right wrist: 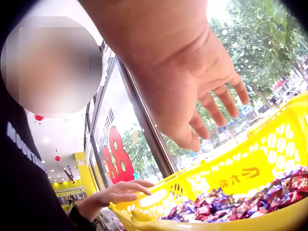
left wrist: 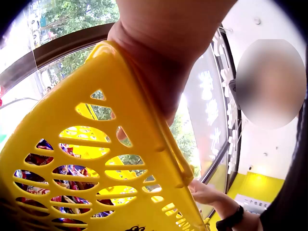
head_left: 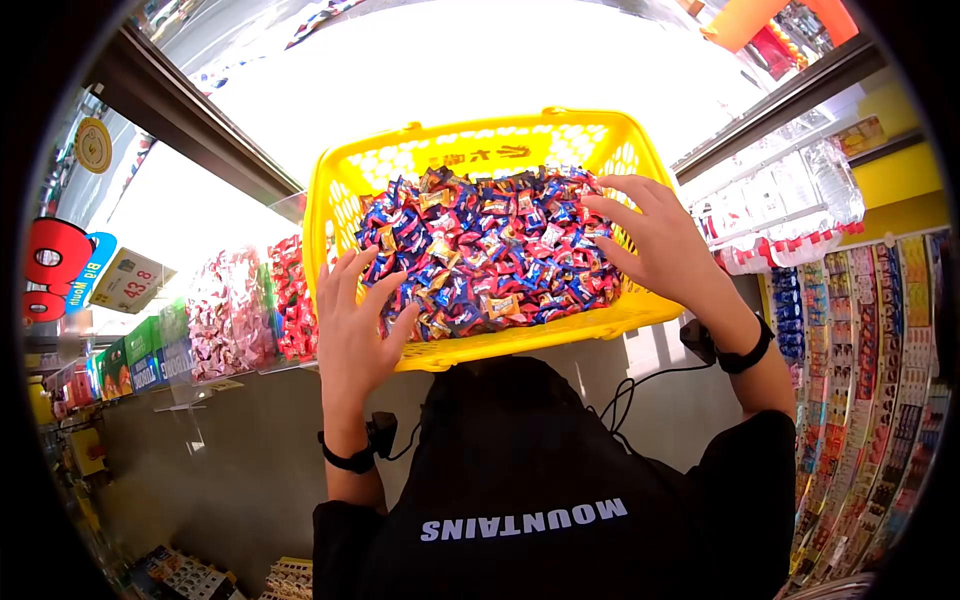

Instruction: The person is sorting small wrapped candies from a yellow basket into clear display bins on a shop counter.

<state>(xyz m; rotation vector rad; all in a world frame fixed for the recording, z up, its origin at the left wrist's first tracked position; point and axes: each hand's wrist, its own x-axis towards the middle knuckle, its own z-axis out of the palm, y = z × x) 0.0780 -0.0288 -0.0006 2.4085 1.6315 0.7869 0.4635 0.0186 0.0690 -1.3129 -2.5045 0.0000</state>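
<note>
A yellow plastic basket point(head_left: 480, 349) holds a broad heap of small wrapped candies point(head_left: 490, 250) in red, blue and gold. My left hand point(head_left: 358, 325) lies over the basket's near left corner, fingers spread and pointing forward over the candies' edge. Over the right side of the basket is my right hand point(head_left: 655, 240), its fingers spread and slightly bent at the heap's edge; the right wrist view shows this hand point(right wrist: 202, 91) above the candies, holding nothing. In the left wrist view the basket wall point(left wrist: 130, 168) hides most of the left hand's fingers.
Bagged pink and red candies point(head_left: 232, 315) stand left of the basket, with a price sign point(head_left: 130, 280) beyond. Clear packages with red parts point(head_left: 790, 200) and hanging rows of snack packets point(head_left: 860, 350) are on the right. A window frame point(head_left: 190, 110) runs behind.
</note>
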